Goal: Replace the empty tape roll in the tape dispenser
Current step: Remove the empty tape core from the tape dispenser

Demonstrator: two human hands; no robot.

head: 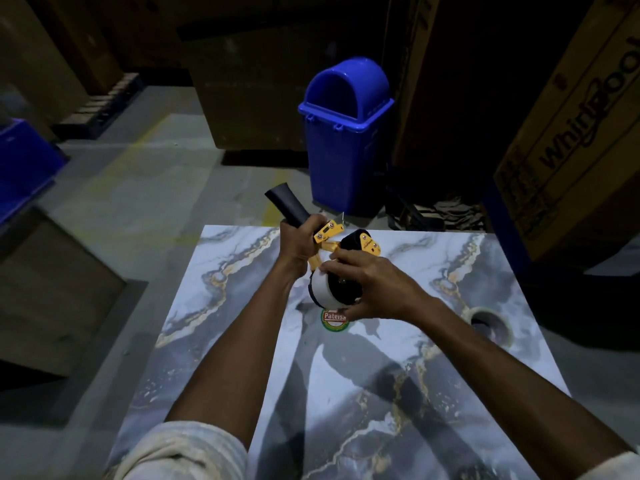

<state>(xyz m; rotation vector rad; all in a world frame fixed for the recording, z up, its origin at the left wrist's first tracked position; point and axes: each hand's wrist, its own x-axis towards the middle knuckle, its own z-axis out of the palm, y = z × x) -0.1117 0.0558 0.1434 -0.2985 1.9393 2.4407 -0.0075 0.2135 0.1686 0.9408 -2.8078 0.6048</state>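
The tape dispenser is held in the air above the far edge of the desk, near its far left corner. The left hand wraps the black handle, fingers closed tight around it; the handle points up and away past the far edge. The yellow frame with its black roller is tilted toward the right. The right hand grips the tape roll, which sits on the dispenser's hub; its fingers curl over the top of the roll and the thumb presses below. The roll shows a white outer face and a dark centre.

A second roll lies flat near the right edge of the desk, well apart from both hands. A round green and red sticker lies on the desk surface directly below the held roll. A blue bin stands on the floor beyond the far edge.
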